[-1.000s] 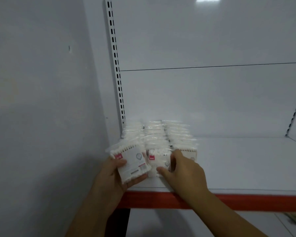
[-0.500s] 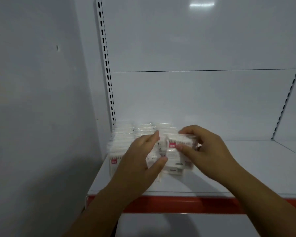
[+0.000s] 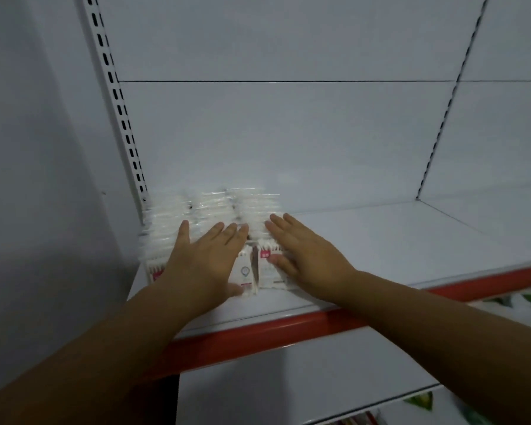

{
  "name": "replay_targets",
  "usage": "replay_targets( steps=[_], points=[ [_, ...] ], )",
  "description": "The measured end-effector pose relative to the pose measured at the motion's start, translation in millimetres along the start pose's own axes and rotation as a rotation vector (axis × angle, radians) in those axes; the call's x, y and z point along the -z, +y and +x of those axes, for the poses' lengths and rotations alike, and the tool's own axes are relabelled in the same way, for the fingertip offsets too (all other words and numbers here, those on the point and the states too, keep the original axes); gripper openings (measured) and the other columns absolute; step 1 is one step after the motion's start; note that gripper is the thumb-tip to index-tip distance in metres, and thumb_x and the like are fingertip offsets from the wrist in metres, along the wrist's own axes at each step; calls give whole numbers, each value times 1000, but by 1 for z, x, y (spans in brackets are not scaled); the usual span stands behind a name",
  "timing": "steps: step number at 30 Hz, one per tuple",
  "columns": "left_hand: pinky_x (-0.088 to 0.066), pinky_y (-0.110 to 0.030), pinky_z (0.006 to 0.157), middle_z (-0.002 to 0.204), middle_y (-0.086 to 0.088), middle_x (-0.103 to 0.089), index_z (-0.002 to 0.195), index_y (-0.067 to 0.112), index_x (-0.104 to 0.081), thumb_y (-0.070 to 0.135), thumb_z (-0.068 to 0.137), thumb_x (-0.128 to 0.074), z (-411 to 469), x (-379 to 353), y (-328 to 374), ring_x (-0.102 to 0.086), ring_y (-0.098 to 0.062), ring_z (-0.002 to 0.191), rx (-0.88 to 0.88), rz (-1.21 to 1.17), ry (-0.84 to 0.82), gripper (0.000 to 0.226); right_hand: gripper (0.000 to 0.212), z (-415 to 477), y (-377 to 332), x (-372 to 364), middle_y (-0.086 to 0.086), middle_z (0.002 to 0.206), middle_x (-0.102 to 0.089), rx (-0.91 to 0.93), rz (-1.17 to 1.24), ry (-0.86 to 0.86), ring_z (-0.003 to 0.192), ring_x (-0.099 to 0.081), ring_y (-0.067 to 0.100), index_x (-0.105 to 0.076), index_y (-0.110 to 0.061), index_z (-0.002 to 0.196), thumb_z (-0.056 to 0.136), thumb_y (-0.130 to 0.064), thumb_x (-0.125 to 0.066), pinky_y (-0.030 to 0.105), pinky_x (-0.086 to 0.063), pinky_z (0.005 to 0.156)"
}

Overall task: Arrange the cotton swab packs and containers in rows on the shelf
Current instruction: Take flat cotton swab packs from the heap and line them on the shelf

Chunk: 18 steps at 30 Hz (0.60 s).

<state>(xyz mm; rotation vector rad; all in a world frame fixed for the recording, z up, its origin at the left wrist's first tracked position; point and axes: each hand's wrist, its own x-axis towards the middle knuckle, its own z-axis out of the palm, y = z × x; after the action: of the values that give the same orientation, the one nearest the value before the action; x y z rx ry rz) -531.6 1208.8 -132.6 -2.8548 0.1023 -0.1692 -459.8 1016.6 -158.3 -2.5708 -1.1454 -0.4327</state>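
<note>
Pack labels — nothing legible

The cotton swab packs are wrapped in clear, glossy plastic film (creased, catching light). The shelf looks smooth, painted white metal, its front edge strip glossy red.

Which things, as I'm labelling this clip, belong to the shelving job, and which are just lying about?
Job: clear plastic packs of white cotton swabs; white metal shelf with red front edge; left hand and right hand, flat on the front packs.
Lying about: blurred green-and-white packaging below the shelf, at right.
</note>
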Motion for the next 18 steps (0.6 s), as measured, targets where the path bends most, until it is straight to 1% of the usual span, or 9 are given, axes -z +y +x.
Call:
replay_targets(
  steps=[3,5,6,8,10,12,14,16,18],
  points=[
    [5,-54,116,163,5,4,152,27,12,69,88,-40,1,12,-3,2,-13,149,-33,10,-103,93,62,-3,8,18,-1,161,-5,42,1,-97,147,-2,12,-12,-21,153,100,-47,-31,29,-5,118],
    [5,-51,118,163,5,0,153,29,5,71,89,-28,1,28,-3,-1,-12,149,-35,-88,-205,83,59,-12,28,44,-1,160,-13,39,-28,-70,146,-10,12,-20,-22,152,100,-46,-34,29,-11,118],
    [4,-49,118,163,5,-4,154,29,0,70,90,-25,2,36,-2,-4,-12,149,-19,-137,-241,80,56,-18,42,61,-1,159,-18,7,-59,-39,146,-15,13,-26,-23,150,100,-44,-36,30,-14,117],
    [-1,-46,119,162,5,-13,153,27,-11,67,91,-21,7,53,7,-11,-14,148,25,-142,-243,75,50,-36,80,95,0,157,-26,-73,-179,-12,145,-20,15,-37,-23,146,100,-43,-37,31,-19,116],
    [-6,-43,119,161,4,-16,153,25,-16,63,94,-20,23,74,30,-14,-15,148,62,-159,-195,70,49,-62,122,131,0,157,-26,-181,-355,-92,145,-18,15,-39,-24,144,100,-45,-35,34,-21,117],
    [-9,-37,120,161,2,-18,153,22,-20,57,98,-21,57,103,72,-17,-17,147,26,-252,-135,65,54,-94,162,167,1,159,-20,-344,-453,-192,146,-15,17,-30,-24,148,99,-48,-34,40,-22,117],
    [-11,-32,119,161,1,-17,153,20,-21,49,102,-21,95,134,132,-18,-17,147,-45,-328,-118,58,60,-128,193,200,3,159,-16,-492,-458,-242,145,-17,22,-22,-24,151,99,-50,-36,44,-23,116],
    [-8,-36,120,162,1,-13,154,22,-16,49,103,-20,127,162,205,-13,-19,148,-103,-374,-104,58,64,-166,220,225,5,161,-10,-559,-462,-291,146,-15,26,-17,-25,152,98,-52,-38,46,-21,117],
    [-3,-43,120,163,1,-7,154,25,-12,54,101,-18,163,185,281,-4,-20,149,-169,-371,-31,61,66,-204,251,246,4,161,-6,-574,-443,-259,147,-10,25,-15,-27,152,97,-53,-39,47,-19,117]
  ],
)
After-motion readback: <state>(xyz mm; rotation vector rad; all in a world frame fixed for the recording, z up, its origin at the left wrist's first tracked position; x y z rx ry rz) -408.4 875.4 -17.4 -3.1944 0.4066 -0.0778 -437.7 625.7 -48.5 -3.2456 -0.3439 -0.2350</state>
